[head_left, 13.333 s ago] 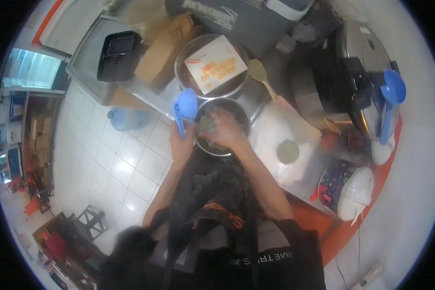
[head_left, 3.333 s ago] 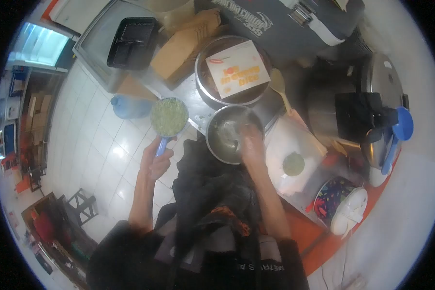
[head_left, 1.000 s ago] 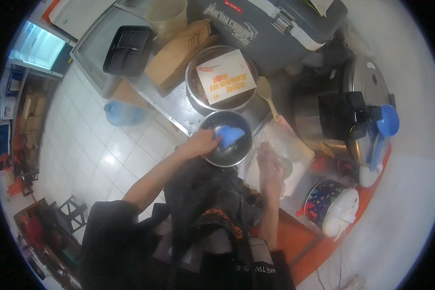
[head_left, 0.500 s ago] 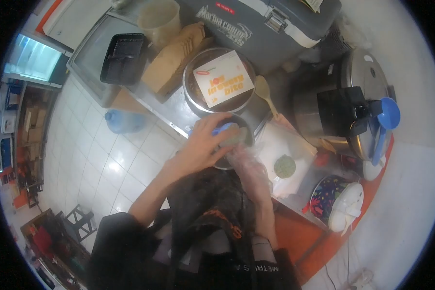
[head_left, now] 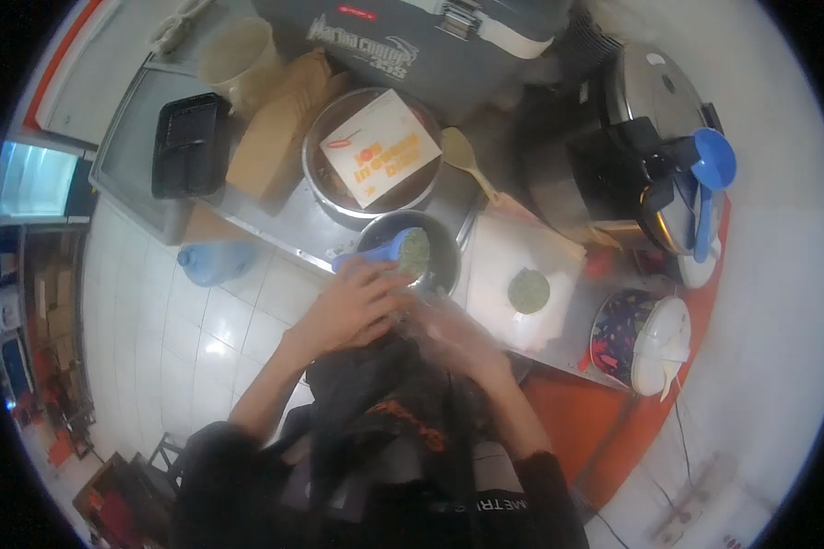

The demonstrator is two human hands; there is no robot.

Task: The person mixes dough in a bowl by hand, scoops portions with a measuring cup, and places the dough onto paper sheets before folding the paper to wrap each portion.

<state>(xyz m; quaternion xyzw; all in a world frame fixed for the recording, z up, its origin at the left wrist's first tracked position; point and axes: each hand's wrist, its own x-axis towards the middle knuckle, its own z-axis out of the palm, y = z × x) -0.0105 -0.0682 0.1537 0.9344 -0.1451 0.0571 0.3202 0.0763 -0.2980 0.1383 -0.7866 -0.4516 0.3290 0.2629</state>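
Observation:
My left hand [head_left: 357, 306] has its fingers curled at the handle of a blue scoop [head_left: 375, 254]. The scoop's cup holds a green, crumbly mass [head_left: 414, 252] and sits over a round metal pot [head_left: 444, 247]. My right hand [head_left: 449, 334], apparently in a clear plastic glove, is close beside the left at the pot's near rim; its fingers are smeared by motion. Right of the pot, a round green patty [head_left: 528, 291] lies on white paper [head_left: 490, 274].
Behind the pot, a printed card [head_left: 380, 146] covers part of a larger pot [head_left: 316, 174]. A pale spatula [head_left: 471, 160], cardboard trays [head_left: 270, 151] and a black tray [head_left: 190, 146] are nearby. A large cooker [head_left: 586, 174] and a patterned container [head_left: 623, 339] stand right; a grey cooler [head_left: 366, 55] is behind.
Both hands have drawn back toward my body, uncovering the filled cup of the blue scoop over the pot. The camera view has shifted, moving the counter things leftward.

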